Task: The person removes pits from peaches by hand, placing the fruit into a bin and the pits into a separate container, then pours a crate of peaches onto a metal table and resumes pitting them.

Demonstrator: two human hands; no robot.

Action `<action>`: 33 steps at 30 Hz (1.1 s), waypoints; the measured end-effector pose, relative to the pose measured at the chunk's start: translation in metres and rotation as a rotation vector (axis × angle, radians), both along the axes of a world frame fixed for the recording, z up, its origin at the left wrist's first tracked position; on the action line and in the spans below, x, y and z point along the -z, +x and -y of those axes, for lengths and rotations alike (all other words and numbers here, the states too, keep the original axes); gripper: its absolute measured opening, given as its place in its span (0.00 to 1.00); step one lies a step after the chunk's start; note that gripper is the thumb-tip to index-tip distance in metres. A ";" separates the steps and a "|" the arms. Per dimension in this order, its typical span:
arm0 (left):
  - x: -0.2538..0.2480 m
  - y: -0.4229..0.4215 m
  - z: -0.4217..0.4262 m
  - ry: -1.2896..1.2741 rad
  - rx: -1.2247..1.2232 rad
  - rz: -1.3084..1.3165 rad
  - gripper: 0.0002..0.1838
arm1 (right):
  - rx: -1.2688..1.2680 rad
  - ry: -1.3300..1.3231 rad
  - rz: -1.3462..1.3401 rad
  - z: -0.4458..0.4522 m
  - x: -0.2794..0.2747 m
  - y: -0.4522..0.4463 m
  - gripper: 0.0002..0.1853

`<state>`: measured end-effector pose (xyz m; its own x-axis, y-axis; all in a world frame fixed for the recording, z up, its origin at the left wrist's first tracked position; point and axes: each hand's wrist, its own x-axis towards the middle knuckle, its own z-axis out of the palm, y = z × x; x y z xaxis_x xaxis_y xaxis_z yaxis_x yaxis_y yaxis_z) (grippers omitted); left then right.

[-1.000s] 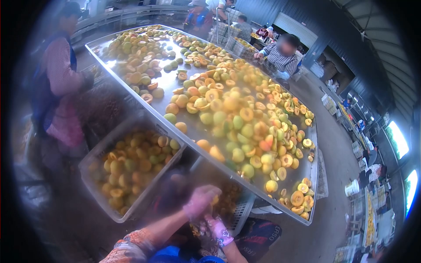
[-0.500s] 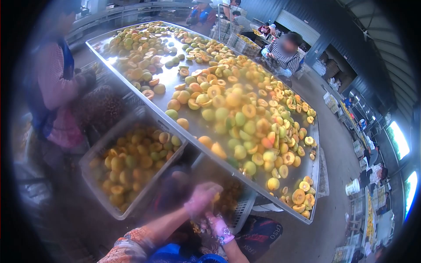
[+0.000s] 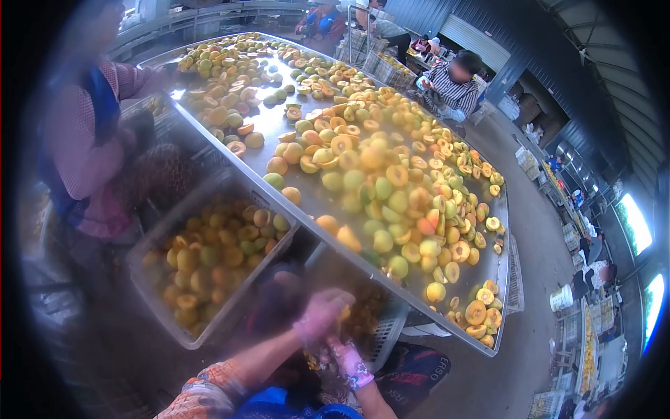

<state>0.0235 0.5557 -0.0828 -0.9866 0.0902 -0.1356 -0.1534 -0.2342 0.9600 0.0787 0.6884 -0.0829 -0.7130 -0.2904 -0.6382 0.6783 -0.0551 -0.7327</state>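
My left hand point(image 3: 323, 315), in a pink glove, is closed with its fingers bent round a peach point(image 3: 344, 313), of which only a small yellow patch shows. Just below it, close to touching, is my right hand point(image 3: 350, 362) in a pink glove with a flowered cuff. Its fingers look curled, but what they hold is hidden by blur. Yellow scraps show beneath the hands, above my lap. Behind the hands stands a crate point(image 3: 389, 332) with yellow-orange pieces inside. Whole and halved peaches point(image 3: 398, 202) cover much of the metal table point(image 3: 276, 126) ahead.
A plastic crate point(image 3: 197, 342) full of peaches stands left, below the raised table edge. One co-worker point(image 3: 91, 133) sits at the left; another in stripes point(image 3: 450, 87) is across the table. A white bucket point(image 3: 560, 300) stands on the floor at right.
The co-worker at the left has stretched an arm out to the table's far-left edge. My own hands stay almost where they were, close together.
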 end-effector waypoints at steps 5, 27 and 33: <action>0.002 0.000 -0.002 0.031 -0.032 0.017 0.19 | -0.005 -0.042 0.001 -0.001 0.000 -0.001 0.13; 0.008 -0.003 -0.002 0.019 -0.043 -0.059 0.18 | -0.033 -0.055 -0.025 0.000 0.001 -0.002 0.09; -0.001 -0.001 0.000 -0.004 -0.026 -0.055 0.19 | -0.066 -0.049 0.013 -0.003 -0.001 -0.003 0.10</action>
